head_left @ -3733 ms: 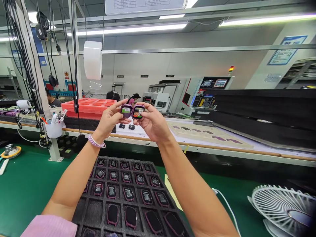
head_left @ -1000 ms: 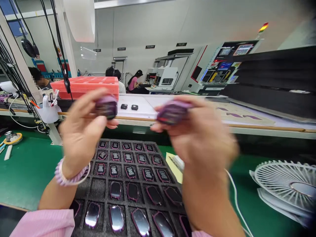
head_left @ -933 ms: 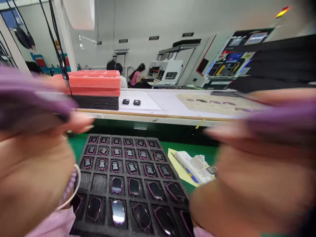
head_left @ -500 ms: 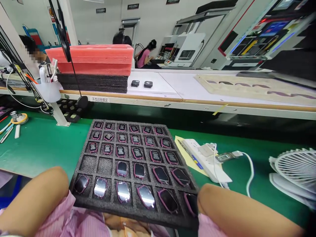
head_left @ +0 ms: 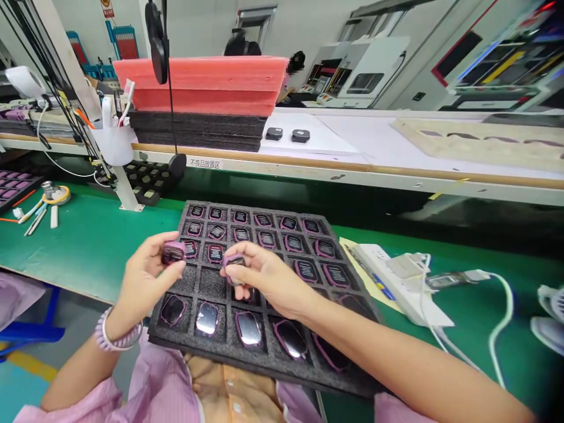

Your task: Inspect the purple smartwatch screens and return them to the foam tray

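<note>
A black foam tray lies on the green bench, its pockets holding many purple-framed smartwatch bodies. Those in the far rows show white text on their screens, while the nearest row has dark, glossy screens. My left hand grips one smartwatch between thumb and fingers above the tray's left side. Over the middle of the tray, my right hand pinches another smartwatch. Bare foam shows in a pocket between my hands. My right hand and forearm hide several pockets.
A white power strip with plugs and cables sits right of the tray. Pink foam sheets are stacked on the raised shelf. Left stand a pen cup and a tape roll. A white fan is at far right.
Both hands, out of sight before at the tray's near edge, are now over the tray, each holding a smartwatch. The view has shifted left.
</note>
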Tool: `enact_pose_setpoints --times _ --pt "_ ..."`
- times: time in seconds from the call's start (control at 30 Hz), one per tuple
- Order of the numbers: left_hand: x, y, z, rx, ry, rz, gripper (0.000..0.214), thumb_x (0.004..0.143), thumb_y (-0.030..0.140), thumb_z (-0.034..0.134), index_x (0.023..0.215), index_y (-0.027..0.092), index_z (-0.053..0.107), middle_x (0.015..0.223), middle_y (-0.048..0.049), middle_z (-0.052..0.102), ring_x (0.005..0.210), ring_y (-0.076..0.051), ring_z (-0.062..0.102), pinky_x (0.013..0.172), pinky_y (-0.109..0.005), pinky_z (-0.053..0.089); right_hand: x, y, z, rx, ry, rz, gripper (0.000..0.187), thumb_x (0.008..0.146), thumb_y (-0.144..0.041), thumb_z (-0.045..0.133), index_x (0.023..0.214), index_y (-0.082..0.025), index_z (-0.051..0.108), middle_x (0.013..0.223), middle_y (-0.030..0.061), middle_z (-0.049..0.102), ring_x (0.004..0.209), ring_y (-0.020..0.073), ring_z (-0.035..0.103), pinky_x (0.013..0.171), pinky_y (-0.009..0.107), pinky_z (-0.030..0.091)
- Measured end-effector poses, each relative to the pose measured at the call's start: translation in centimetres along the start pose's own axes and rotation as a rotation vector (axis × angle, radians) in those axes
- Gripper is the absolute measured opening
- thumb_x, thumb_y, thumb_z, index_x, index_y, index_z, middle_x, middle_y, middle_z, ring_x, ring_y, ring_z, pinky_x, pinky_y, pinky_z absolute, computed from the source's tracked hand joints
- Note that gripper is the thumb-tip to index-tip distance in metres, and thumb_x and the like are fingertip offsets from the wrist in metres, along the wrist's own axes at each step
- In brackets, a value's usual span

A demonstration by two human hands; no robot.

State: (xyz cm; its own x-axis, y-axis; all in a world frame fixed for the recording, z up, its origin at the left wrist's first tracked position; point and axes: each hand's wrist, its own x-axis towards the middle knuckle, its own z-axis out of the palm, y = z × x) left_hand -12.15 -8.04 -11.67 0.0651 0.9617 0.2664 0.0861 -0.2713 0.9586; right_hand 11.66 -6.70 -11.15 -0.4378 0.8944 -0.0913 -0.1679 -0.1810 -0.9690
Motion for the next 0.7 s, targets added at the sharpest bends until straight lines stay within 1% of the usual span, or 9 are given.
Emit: enact_pose_setpoints --times 0.1,0.17,0.23,0.3,0.33,0.4,0.5,0.6,0.7 --pt "0.0 -2.5 0.0 -0.125 -0.178 -0.184 0.058 0.080 0.027 0.074 0.133 0.021 0.050 0.112 -0.0086 0.062 0.070 -0.010 0.061 0.066 -0.024 0.058 0.3 2.8 0.0 0.051 -0.027 0.106 0.039 0.084 -0.039 0.078 0.111 -0.019 0.057 0.089 0.0042 0.066 0.060 0.0159 0.066 0.053 0.024 0.053" --pt "-0.1 -3.9 -0.5 -0.113 -0.289 -0.266 0.063 0.084 0.028 0.069 0.141 0.022 0.043 0.115 -0.0095 0.062 0.072 -0.012 0.062 0.068 -0.027 0.058 0.1 3.7 -0.2 0.070 -0.049 0.113 0.044 0.084 -0.030 0.074 0.121 -0.020 0.053 0.096 0.0047 0.066 0.068 0.0175 0.069 0.061 0.027 0.056" --pt "-0.2 -4.8 -1.4 0.042 -0.346 -0.248 0.061 0.088 0.031 0.065 0.144 0.024 0.042 0.110 -0.0080 0.064 0.079 -0.016 0.063 0.076 -0.032 0.057 -0.1 4.2 -0.4 0.039 -0.096 0.084 0.055 0.082 -0.024 0.072 0.131 -0.022 0.047 0.102 0.0041 0.064 0.075 0.0178 0.069 0.068 0.030 0.057" --pt "-0.1 -5.2 -2.3 0.278 -0.368 -0.165 0.057 0.088 0.034 0.066 0.142 0.026 0.047 0.110 -0.0074 0.064 0.092 -0.021 0.061 0.088 -0.038 0.053 -0.1 4.4 -0.4 -0.067 -0.154 0.032 0.058 0.083 -0.022 0.069 0.135 -0.024 0.043 0.105 0.0038 0.062 0.078 0.0186 0.068 0.072 0.034 0.058" --pt "0.0 -5.2 -2.6 0.386 -0.383 -0.125 0.055 0.088 0.035 0.066 0.140 0.026 0.050 0.112 -0.0075 0.064 0.098 -0.023 0.058 0.093 -0.041 0.051 0.0 4.5 -0.4 -0.170 -0.170 -0.016 0.055 0.084 -0.021 0.066 0.135 -0.024 0.044 0.105 0.0041 0.061 0.079 0.0195 0.068 0.073 0.036 0.058" --pt "0.3 -5.2 -3.1 0.528 -0.447 -0.069 0.051 0.089 0.037 0.066 0.138 0.026 0.053 0.120 -0.0081 0.061 0.109 -0.026 0.052 0.102 -0.045 0.045 0.3 4.5 -0.2 -0.484 -0.154 -0.172 0.045 0.084 -0.018 0.063 0.128 -0.022 0.051 0.107 0.0070 0.061 0.085 0.0235 0.066 0.077 0.041 0.057" --pt "0.7 -5.4 -3.3 0.612 -0.557 -0.018 0.047 0.092 0.039 0.063 0.137 0.025 0.055 0.122 -0.0090 0.057 0.113 -0.028 0.046 0.106 -0.048 0.040 0.9 4.5 0.5 -1.044 -0.039 -0.402 0.038 0.078 -0.014 0.073 0.114 -0.017 0.062 0.116 0.0138 0.057 0.104 0.0331 0.059 0.087 0.050 0.050" --pt "0.9 -5.7 -3.4 0.699 -0.568 0.002 0.053 0.093 0.040 0.062 0.142 0.026 0.050 0.123 -0.0101 0.051 0.113 -0.028 0.043 0.107 -0.049 0.038 1.4 4.8 1.2 -1.365 0.018 -0.412 0.042 0.076 -0.018 0.085 0.113 -0.013 0.067 0.124 0.0177 0.054 0.113 0.0382 0.052 0.088 0.053 0.045" --pt "0.9 -5.2 -3.2 0.832 -0.518 0.045 0.067 0.090 0.038 0.067 0.150 0.024 0.039 0.124 -0.0117 0.049 0.111 -0.029 0.042 0.105 -0.051 0.038 1.3 4.7 1.0 -1.500 0.058 -0.419 0.050 0.079 -0.026 0.089 0.122 -0.012 0.067 0.131 0.0190 0.052 0.116 0.0389 0.050 0.088 0.051 0.041"
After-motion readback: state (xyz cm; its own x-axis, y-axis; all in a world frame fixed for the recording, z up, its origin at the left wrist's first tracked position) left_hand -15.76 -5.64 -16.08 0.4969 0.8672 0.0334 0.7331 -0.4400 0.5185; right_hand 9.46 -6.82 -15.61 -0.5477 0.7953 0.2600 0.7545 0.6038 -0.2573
